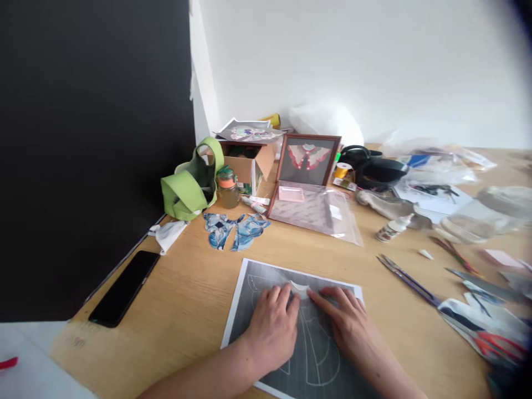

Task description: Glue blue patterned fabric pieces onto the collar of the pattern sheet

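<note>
A dark printed sheet (322, 352) with white outlines and a white border lies on the wooden table. A small white curved piece (300, 288) rests near its top middle. At this piece's left edge are the fingertips of my left hand (276, 321), fingers bent and slightly apart, palm down on the sheet. My right hand (347, 316) has its index fingertip at the piece's right edge, the other fingers spread over the sheet. Neither hand is wrapped round anything. Above the sheet lie blue patterned collar-shaped pieces (245, 230).
A black phone (124, 288) lies at left, near a green strap roll (183, 194) and a jar (228, 191). Behind stands a framed picture (307, 160). At right are a glue bottle (394, 227), scissors (411, 282), red-handled scissors (499, 343) and fabric scraps.
</note>
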`<state>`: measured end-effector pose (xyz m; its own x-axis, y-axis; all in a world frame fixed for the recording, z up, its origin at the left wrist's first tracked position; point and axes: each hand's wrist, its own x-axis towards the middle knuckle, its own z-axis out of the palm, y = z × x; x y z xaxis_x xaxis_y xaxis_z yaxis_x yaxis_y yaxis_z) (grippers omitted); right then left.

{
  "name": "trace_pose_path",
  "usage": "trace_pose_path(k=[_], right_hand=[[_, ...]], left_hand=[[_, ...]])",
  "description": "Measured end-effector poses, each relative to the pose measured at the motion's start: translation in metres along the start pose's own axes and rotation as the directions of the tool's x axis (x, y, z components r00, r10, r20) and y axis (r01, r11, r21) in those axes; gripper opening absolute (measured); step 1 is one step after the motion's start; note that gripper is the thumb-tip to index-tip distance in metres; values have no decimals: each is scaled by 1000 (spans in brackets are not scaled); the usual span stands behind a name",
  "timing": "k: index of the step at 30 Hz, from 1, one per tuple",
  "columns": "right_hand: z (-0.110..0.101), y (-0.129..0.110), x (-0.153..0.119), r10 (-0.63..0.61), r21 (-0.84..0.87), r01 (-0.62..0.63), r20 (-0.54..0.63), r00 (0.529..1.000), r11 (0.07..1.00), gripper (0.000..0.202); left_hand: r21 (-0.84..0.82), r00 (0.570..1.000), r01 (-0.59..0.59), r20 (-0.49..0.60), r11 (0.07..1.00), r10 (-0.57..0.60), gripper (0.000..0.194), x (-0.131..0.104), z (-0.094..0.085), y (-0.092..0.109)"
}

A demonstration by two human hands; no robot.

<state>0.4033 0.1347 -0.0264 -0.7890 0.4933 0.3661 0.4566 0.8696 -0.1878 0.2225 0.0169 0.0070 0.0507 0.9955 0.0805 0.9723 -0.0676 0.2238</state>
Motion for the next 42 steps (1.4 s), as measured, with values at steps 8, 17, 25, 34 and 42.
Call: trace_pose_path(k=[8, 17, 25, 34, 42], right_hand=[[4, 7, 0, -50, 15, 50, -42, 998, 999, 54], [7, 14, -2, -3, 116, 6, -29, 1000, 993, 54], [3, 8, 2, 102, 241, -103, 16, 995, 965, 51], [-9, 2, 7, 241, 458, -236, 49, 969, 857, 44], [-6, 3, 6, 284, 516, -264, 41, 958, 815, 44]], left_hand=[[29, 1000, 4, -9, 1000, -4, 43, -1, -4, 2], [13, 1000, 6, -16, 1000, -6, 42, -1, -7, 1], [2, 999, 6, -42, 1000, -6, 39, -1, -1, 1], [-27, 998, 4, -64, 1000, -6, 34, 4, 4, -3], [-70, 1000, 22, -14, 997, -23, 30, 8, -5, -3]])
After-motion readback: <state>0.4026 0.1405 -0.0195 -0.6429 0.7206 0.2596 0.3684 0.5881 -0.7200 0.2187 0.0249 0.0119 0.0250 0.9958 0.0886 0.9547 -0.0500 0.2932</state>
